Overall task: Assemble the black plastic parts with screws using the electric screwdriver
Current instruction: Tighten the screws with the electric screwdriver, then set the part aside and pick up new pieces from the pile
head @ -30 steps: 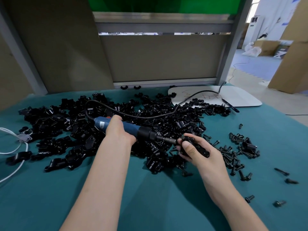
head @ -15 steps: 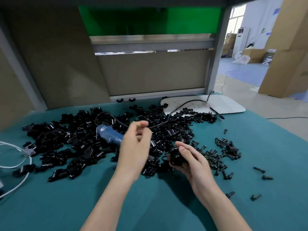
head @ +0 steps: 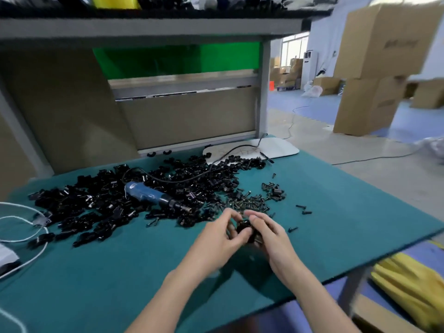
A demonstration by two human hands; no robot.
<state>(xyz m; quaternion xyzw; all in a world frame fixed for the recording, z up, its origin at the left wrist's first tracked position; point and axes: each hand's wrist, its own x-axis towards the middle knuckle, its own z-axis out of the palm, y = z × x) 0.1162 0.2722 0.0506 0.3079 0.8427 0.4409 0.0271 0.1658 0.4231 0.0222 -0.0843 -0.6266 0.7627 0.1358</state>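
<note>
Left hand (head: 219,237) and right hand (head: 270,234) are curled round one black part (head: 244,228); screwdriver (head: 151,195) is laid aside, pile (head: 96,205) seemingly left undone.

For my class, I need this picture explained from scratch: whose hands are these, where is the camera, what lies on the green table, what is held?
There is no machine here: a person works with two bare hands. The camera sits on the person's head, looking forward and down, so the arms reach in from below. The left hand and right hand both grip one small black plastic part above the green table. Beyond them lies a pile of black parts, with the blue electric screwdriver resting on it, unheld. Loose screws lie scattered right of the pile. A white board lies at the table's far edge.
</note>
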